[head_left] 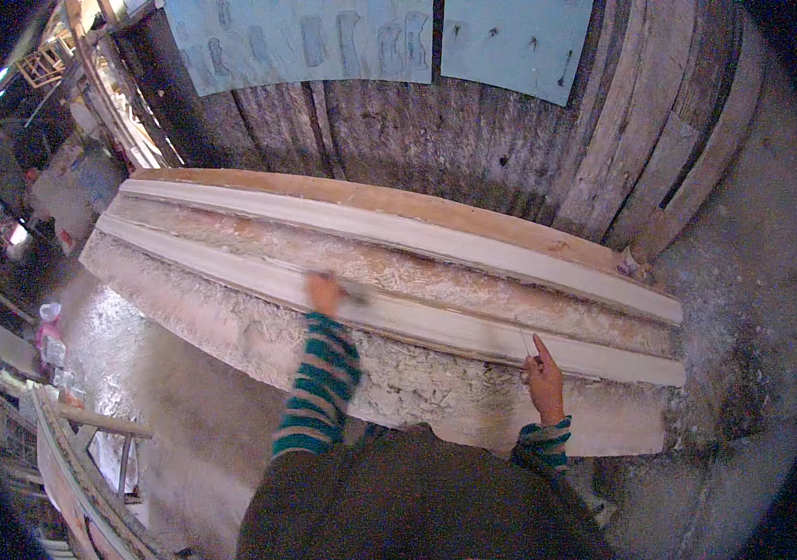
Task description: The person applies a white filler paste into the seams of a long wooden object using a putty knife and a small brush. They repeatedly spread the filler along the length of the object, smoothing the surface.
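Note:
Two long white moulded strips, like plaster cornice, lie side by side on a long plaster-crusted bench: a far strip [398, 233] and a near strip [445, 325]. My left hand [325, 293] is over the middle of the near strip, smeared by motion. Its fingers seem closed on a blurred grey tool [355, 295] whose kind I cannot make out. Further right, my right hand [545, 378] is at the near edge of the same strip. Its index finger points along a thin, pale-bladed tool [526, 343], and the other fingers are curled in.
Rough plaster crust covers the bench's near side [417, 387]. Behind stand a stained wall [417, 140], light blue panels [305, 42] and upright wooden planks [632, 112]. A pink and white container [49, 322] and a curved frame [71, 467] are at the left.

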`<state>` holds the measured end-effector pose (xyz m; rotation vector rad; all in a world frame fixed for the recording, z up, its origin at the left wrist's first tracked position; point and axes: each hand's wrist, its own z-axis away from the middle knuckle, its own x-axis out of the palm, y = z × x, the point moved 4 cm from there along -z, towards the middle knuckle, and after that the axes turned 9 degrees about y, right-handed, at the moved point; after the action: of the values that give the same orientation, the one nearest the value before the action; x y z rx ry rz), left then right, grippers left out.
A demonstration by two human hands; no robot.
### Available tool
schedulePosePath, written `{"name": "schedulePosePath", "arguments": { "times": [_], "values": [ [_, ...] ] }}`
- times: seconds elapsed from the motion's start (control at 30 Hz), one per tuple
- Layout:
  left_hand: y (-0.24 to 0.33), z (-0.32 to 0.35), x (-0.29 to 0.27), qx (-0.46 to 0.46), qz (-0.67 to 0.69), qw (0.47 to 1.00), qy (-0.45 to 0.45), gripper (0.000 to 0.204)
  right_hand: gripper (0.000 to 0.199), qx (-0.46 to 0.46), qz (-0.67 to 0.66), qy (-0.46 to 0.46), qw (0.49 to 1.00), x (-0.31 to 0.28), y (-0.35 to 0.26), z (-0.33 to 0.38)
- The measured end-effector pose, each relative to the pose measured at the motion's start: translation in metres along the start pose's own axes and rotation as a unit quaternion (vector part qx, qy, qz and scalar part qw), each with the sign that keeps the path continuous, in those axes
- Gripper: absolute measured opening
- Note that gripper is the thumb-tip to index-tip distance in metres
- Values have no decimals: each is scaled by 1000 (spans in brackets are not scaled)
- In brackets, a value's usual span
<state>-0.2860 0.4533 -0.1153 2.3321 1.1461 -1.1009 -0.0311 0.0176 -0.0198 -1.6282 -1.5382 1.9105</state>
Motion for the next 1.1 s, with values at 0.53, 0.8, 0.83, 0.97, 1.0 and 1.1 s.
{"name": "schedulePosePath", "arguments": {
  "times": [0.53,0.8,0.83,0.97,1.0,1.1],
  "values": [
    [-66,-16,-82,-462,548,697,-27,37,18,-25,159,-237,958,45,-34,-96],
    [-55,27,-98,-502,557,661,-39,26,20,-193,118,-276,934,131,-51,-111],
    [-52,23,-103,-507,539,671,-58,26,21,-195,119,-281,932,141,-63,-108],
    [-32,34,-76,-343,506,790,-46,25,26,-107,-28,-278,954,123,-86,-114],
    [-21,35,-69,-262,457,849,-35,26,26,-106,-34,-256,960,113,-84,-116],
    [86,14,-78,-218,570,784,-117,37,26,-28,-33,-184,982,72,-63,-110]
  ]
}}
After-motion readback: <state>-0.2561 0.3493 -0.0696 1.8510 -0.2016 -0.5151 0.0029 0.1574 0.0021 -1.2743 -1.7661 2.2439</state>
